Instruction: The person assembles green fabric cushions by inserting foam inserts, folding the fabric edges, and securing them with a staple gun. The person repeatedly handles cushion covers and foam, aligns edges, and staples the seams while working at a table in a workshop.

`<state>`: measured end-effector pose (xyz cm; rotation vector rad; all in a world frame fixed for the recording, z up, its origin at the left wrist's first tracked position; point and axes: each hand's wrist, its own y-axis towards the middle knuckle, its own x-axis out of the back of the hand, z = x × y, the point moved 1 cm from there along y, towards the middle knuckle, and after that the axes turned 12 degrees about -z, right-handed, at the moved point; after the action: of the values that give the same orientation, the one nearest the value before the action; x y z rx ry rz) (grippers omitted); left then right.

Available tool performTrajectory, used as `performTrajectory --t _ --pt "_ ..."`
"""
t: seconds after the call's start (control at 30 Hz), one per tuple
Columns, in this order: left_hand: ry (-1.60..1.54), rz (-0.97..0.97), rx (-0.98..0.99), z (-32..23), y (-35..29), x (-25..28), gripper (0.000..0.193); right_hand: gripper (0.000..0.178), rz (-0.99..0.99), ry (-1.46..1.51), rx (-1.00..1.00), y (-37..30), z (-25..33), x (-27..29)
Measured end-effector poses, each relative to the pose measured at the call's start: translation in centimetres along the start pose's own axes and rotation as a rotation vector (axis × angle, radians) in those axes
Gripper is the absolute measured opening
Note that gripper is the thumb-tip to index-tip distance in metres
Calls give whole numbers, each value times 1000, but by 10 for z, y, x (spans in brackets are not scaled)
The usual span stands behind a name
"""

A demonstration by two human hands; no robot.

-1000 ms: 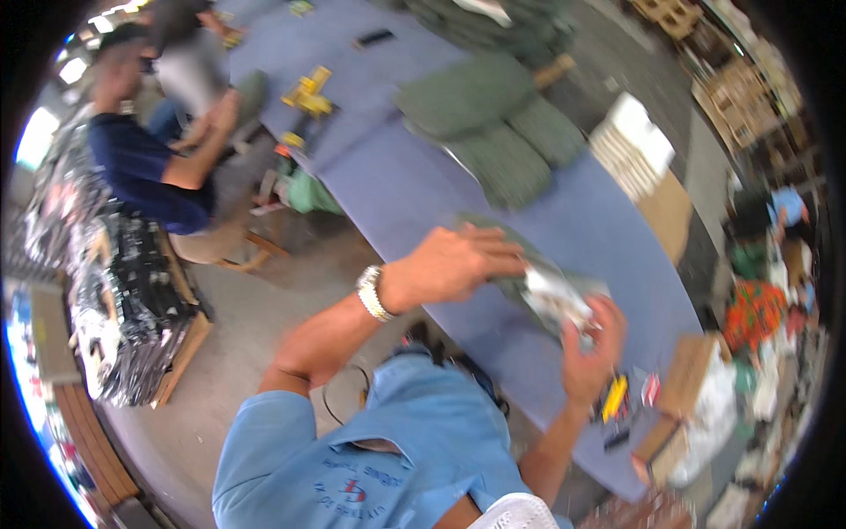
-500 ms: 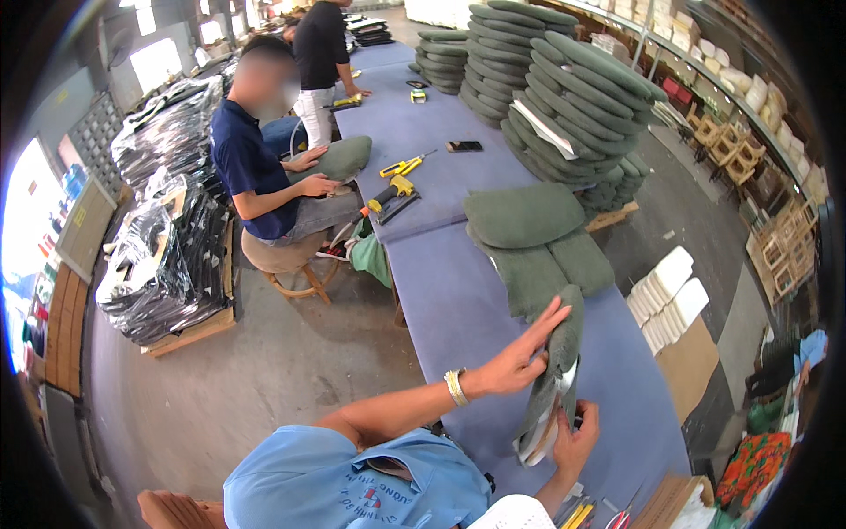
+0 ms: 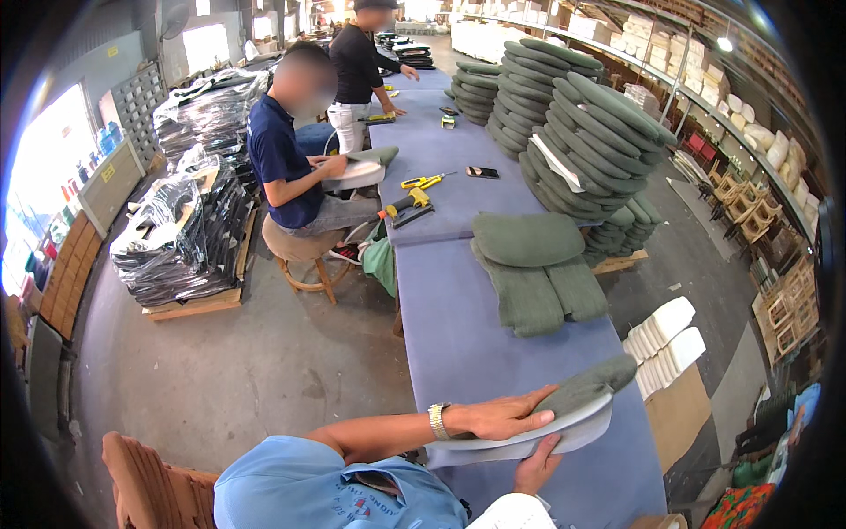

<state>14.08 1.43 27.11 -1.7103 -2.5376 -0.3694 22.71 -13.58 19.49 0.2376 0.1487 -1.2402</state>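
Over the near end of the desk (image 3: 463,331), I now have the green pad (image 3: 592,381) turned crosswise, baring its pale side (image 3: 583,425) to the gripping fingers of the right hand (image 3: 536,469), the left hand (image 3: 500,419) laid on top, hold unclear.

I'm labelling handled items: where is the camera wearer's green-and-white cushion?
In the head view, the cushion is low and right of centre, over the blue table, left hand on its green side, right hand at its pale side.
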Motion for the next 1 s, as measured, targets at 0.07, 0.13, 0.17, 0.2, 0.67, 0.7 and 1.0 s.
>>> performTrajectory --t 0.07,0.13,0.17,0.2,0.67,0.7,1.0 --pt "152 107 63 -15 3 -1 96 60 -139 160 -75 -19 8 -9" --pt "226 217 140 -17 6 -8 98 59 -222 -74 -163 -23 1 4" --pt "227 269 198 -9 7 -13 100 59 -256 -188 -219 -30 -8 12" --pt "226 322 256 1 7 -16 101 59 -179 -251 -298 -30 -31 26" --pt "592 146 248 59 21 -85 65 64 23 -597 -251 -47 -81 107" --pt "567 98 232 62 30 -93 63 63 33 -688 -264 -51 -87 120" --pt "437 15 177 86 47 -139 63 40 -120 -199 -480 -71 -104 170"
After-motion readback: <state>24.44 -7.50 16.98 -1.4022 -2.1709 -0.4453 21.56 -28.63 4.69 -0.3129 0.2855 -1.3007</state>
